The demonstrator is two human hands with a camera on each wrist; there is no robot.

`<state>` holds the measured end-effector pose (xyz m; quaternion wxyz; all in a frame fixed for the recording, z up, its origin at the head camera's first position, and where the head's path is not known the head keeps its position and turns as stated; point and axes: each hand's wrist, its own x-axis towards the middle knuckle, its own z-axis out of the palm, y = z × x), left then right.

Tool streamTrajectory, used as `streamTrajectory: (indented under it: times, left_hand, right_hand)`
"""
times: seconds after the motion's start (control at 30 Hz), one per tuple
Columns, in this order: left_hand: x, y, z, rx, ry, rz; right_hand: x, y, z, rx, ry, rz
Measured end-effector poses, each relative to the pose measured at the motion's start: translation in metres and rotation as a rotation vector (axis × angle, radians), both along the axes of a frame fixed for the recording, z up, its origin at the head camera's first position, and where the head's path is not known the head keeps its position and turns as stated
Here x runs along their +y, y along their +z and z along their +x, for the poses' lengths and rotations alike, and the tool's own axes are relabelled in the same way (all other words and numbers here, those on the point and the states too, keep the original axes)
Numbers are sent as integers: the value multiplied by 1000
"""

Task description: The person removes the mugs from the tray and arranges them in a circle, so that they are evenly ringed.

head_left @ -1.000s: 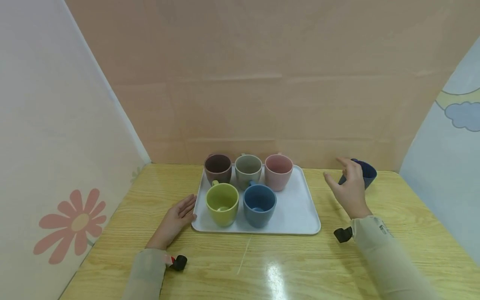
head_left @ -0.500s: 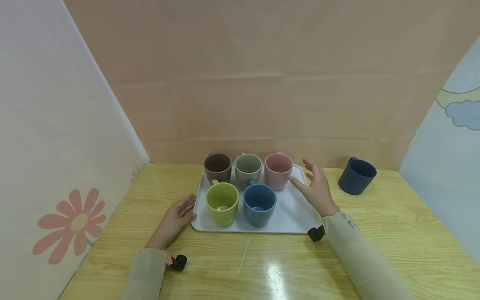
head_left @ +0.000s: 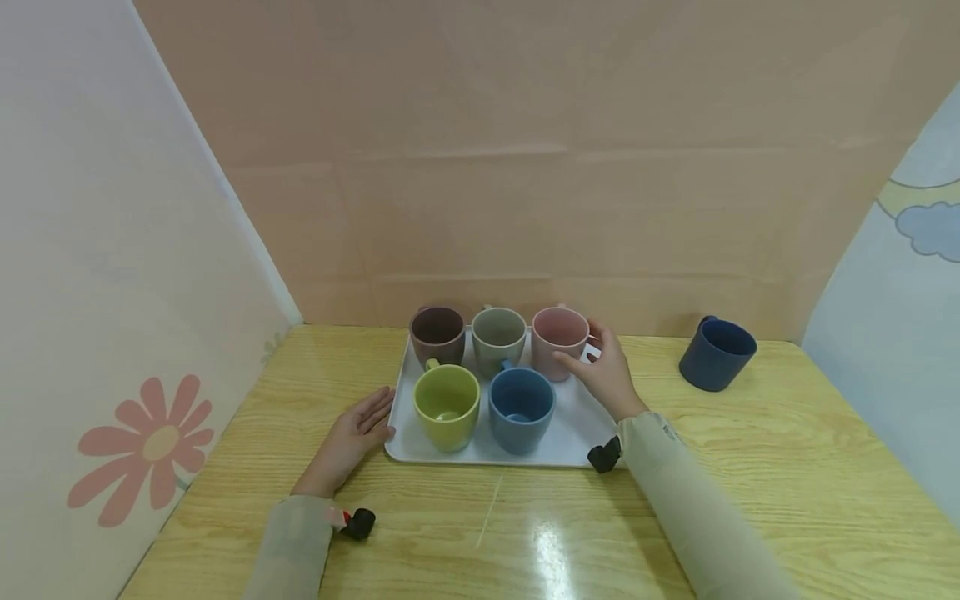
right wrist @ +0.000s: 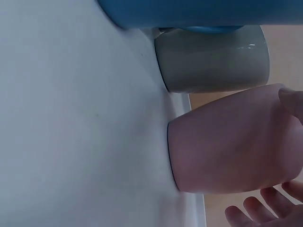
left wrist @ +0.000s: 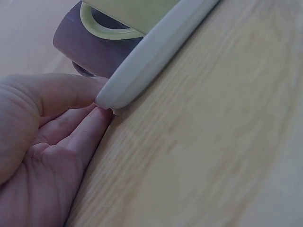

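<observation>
My left hand [head_left: 347, 443] is at the left edge of a white tray [head_left: 573, 429]. In the left wrist view its thumb and fingers pinch the tray's rim [left wrist: 142, 66], thumb above and fingers below. My right hand [head_left: 611, 379] reaches over the tray's right side and holds a pink mug [head_left: 546, 348]. Its thumb lies on the mug's near wall, with fingers along the far right side. The right wrist view shows the pink mug [right wrist: 222, 146] upright on the tray. Beside it stand a grey-green mug [head_left: 491, 354] and a blue mug [head_left: 519, 429].
A yellow-green mug [head_left: 444, 429] and a dark brown mug [head_left: 433, 348] also stand on the tray, to the left. On the wooden table [head_left: 787, 467], off the tray to the right, is a navy mug [head_left: 708, 367]. An orange-beige backdrop [head_left: 480, 208] rises behind the table.
My right hand has moved left, from the navy mug across to the pink mug, and now grips it. The navy mug stands upright on the table after looking tilted. The left hand stays put.
</observation>
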<state>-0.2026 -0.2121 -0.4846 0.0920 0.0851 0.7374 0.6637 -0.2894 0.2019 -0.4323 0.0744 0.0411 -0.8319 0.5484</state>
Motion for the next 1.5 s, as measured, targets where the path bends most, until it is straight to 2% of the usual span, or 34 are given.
streamTrajectory:
  times: [0.27,0.63,0.83,1.0,1.17,1.5]
  left_hand:
    - [0,0,0,-5,-4,1]
    - [0,0,0,-7,0,-2]
    - [0,-1,0,-13,4,3]
    - [0,-1,0,-16,2,7]
    - [0,-1,0,-13,-5,17]
    - [-1,-2,0,-9,-3,17]
  right_hand:
    - [-7,-1,-4,-31,-27,-42]
    - [-9,-6,-6,9,-17,-56]
    - [-9,-7,-5,13,-41,-75]
    - [-8,-6,-2,11,-75,-89]
    - [-2,-5,2,3,-75,-74]
    - [15,-3,19,19,-109,-28]
